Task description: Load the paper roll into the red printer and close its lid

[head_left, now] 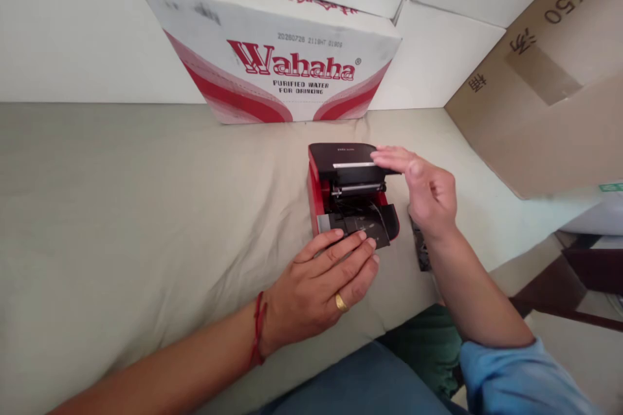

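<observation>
A small boxy device [314, 188], red with black parts, stands on the cloth and looks like a label or receipt printer. Its black lid [341, 152] is partly raised, showing a dark metallic roller [357, 190] inside. My left hand [326, 282] lies palm down with its fingers stretched over a thin black flap or sheet [372, 230] at the device's front. Stretched fingers of my right hand [428, 188] rest on the lid's right edge; whether the thumb touches the lid is unclear. A dark patterned object [421, 248] lies beside the device, partly behind my right forearm.
Behind the device a Wahaha water carton [302, 71] leans among white boxes [73, 26]. At the right stands a large brown cardboard box [549, 91]. Beige wrinkled cloth [121, 207] covers the surface. My legs [360, 379] are at its near edge.
</observation>
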`<state>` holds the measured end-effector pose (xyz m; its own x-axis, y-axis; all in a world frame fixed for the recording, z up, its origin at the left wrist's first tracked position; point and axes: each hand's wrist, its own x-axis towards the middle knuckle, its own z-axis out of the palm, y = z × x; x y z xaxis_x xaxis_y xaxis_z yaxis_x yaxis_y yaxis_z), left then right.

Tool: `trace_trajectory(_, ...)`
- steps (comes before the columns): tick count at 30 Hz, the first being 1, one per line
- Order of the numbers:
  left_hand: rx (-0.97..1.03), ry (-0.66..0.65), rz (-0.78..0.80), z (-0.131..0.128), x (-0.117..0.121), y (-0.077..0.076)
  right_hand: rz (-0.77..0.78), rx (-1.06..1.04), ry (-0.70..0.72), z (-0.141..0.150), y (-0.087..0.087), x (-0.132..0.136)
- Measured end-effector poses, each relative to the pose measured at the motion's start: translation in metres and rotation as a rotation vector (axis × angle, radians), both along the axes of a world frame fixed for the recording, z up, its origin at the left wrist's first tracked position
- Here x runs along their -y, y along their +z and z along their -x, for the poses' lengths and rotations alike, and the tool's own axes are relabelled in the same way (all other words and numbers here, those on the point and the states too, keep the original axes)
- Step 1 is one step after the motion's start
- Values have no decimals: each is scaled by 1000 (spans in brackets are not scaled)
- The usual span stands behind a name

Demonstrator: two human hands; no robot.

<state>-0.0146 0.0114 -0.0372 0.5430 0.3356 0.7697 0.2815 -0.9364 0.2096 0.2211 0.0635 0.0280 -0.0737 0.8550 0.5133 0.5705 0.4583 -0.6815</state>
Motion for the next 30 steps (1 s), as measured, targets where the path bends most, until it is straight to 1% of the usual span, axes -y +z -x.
trace_trajectory(2,-9,2,8,1,-1,1,-8,90,33,-5,-3,15)
trace_trajectory(6,-29,-5,28,3,-2,2,7,221,20,-6,-12,35)
trace_trajectory(11,-6,-37,50,5,-1,2,-43,246,12,1,-17,44)
trace_trajectory(14,58,-36,90,10,-4,5,-40,241,0,4,-18,43)
trace_trajectory(16,127,5,146,15,-9,7,-34,216,-13,5,-20,41)
trace_trajectory(18,177,97,238,20,-17,9,-32,157,-39,6,-23,40)
trace_trajectory(20,182,202,323,24,-24,7,-22,80,-61,7,-27,41)
trace_trajectory(22,185,277,291,26,-28,3,-1,10,-55,8,-28,45)
trace_trajectory(25,205,301,139,26,-28,-5,7,-12,-27,10,-27,60)
trace_trajectory(27,209,291,83,26,-28,-8,-36,59,-24,10,-27,73)
trace_trajectory(30,186,270,49,28,-29,-9,-126,194,-41,10,-30,89)
